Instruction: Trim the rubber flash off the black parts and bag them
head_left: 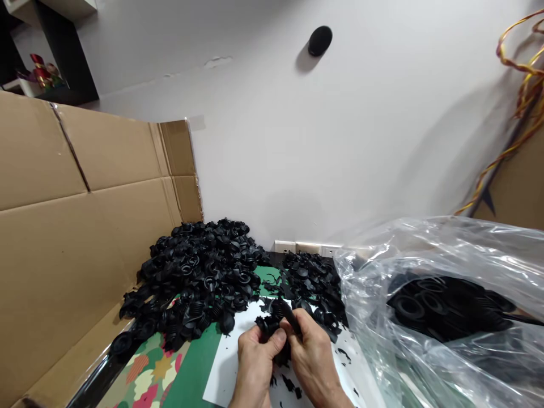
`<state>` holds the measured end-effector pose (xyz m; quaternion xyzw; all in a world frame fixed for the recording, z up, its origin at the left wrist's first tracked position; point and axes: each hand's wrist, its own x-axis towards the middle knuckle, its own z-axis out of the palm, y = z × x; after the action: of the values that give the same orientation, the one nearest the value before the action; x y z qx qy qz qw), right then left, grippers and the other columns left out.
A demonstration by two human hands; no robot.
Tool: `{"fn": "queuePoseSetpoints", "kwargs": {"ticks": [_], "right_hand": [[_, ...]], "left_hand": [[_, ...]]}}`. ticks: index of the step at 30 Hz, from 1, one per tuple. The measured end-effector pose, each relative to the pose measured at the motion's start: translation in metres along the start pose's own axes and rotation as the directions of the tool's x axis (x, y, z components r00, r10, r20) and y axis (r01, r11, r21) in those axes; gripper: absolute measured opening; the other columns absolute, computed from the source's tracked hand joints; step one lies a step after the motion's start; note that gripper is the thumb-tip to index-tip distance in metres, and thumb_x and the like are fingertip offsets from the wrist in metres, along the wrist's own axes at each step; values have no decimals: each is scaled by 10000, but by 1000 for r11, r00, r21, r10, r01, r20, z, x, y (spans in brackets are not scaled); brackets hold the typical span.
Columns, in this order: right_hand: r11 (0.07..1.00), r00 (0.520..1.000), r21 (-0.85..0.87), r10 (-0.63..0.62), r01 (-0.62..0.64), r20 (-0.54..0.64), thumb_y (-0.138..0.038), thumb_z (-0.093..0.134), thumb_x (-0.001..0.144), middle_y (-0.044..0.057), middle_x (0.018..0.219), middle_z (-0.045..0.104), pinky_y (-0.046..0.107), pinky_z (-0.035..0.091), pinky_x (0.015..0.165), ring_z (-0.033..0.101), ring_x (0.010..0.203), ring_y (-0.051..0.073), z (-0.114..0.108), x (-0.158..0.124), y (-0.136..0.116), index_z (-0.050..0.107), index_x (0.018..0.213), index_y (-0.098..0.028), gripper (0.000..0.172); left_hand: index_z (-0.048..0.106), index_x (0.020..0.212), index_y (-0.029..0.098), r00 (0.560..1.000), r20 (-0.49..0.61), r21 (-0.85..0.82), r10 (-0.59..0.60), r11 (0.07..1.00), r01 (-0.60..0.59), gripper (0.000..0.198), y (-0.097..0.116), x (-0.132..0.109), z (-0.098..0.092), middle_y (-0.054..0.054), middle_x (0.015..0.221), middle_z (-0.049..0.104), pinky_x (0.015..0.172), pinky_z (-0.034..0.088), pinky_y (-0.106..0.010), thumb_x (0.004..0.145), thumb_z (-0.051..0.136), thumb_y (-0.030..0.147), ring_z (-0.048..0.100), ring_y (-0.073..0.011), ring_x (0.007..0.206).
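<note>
My left hand [257,357] and my right hand [312,354] meet low in the middle of the head view. Between the closed fingers and thumbs is a black rubber part [267,325] with ragged edges, partly hidden by the fingers. A dark, narrow strip [289,317] sticks up from my right hand; whether it belongs to the part or is a separate piece I cannot tell. Beneath the hands lies a white sheet [221,368] with black scraps [291,386] scattered on it.
A large heap of ribbed black rubber parts [204,272] stands left, beside a cardboard wall [85,238]. Behind the hands is a smaller pile of black scraps [312,277]. At right, a clear plastic bag [365,317] holds black ring-shaped parts [437,303]. A white wall [297,153] rises behind.
</note>
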<state>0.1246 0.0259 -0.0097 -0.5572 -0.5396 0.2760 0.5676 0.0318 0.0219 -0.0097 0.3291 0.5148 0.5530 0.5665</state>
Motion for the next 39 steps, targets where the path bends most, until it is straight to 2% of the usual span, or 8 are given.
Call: {"fn": "queuePoseSetpoints", "kwargs": {"ticks": [6,10,17,22,29,34,37,39], "right_hand": [[993,993,-34,114,-112,40,-311,413,703,45,559,623,292,436,505,574,529,214,4,8,-4,503,599,-221,164],[987,989,-64,148,-147,15,-294,411,671,54,561,625,296,427,519,576,536,221,11,11,-3,474,579,-234,126],[970,970,-113,199,-215,-140,-335,417,681,53,582,578,316,380,561,543,579,233,-4,47,9,417,590,-248,126],[988,990,-70,135,-137,-28,-408,480,679,25,616,610,302,393,590,552,614,220,-24,51,6,552,638,-213,212],[989,987,-12,148,-147,66,-349,547,675,48,701,672,312,424,644,591,700,232,-42,29,4,644,692,-175,200],[988,968,59,124,-140,219,-351,577,698,41,682,665,303,444,618,596,673,217,-42,15,-7,666,719,-156,216],[995,953,66,57,-80,299,-307,590,697,35,705,645,302,454,636,597,698,216,-38,8,-19,660,725,-170,157],[1000,958,-4,1,0,288,-242,600,661,17,676,598,281,432,605,570,663,199,-33,5,-26,624,624,-190,68]], "left_hand": [[691,570,130,992,-57,37,110,993,-108,160,3,0,7,-10,540,656,628,449,-293,484,794,217,604,-218,646],[637,482,135,994,-62,30,92,995,-90,180,1,5,6,9,479,607,584,437,-280,473,795,221,570,-183,566],[719,606,113,995,103,-79,16,997,-8,256,3,-14,2,2,472,604,503,387,-247,445,849,263,517,-150,517],[654,523,123,996,89,-140,-11,990,24,381,12,-5,-12,24,424,535,468,299,-225,458,839,450,385,-84,442],[692,658,119,993,117,-151,-30,987,48,424,10,-1,-17,-5,523,603,471,317,-222,472,830,474,454,-102,482],[737,708,97,983,178,-30,41,999,-37,333,17,-6,-14,-45,599,680,593,423,-272,475,849,307,562,-172,582],[745,721,114,969,211,189,126,968,-167,216,24,-7,-11,-36,661,693,587,413,-259,524,795,186,569,-192,635],[735,709,142,947,255,377,196,882,-284,145,27,-8,-9,-28,686,685,588,410,-257,565,728,141,570,-203,666]]}}
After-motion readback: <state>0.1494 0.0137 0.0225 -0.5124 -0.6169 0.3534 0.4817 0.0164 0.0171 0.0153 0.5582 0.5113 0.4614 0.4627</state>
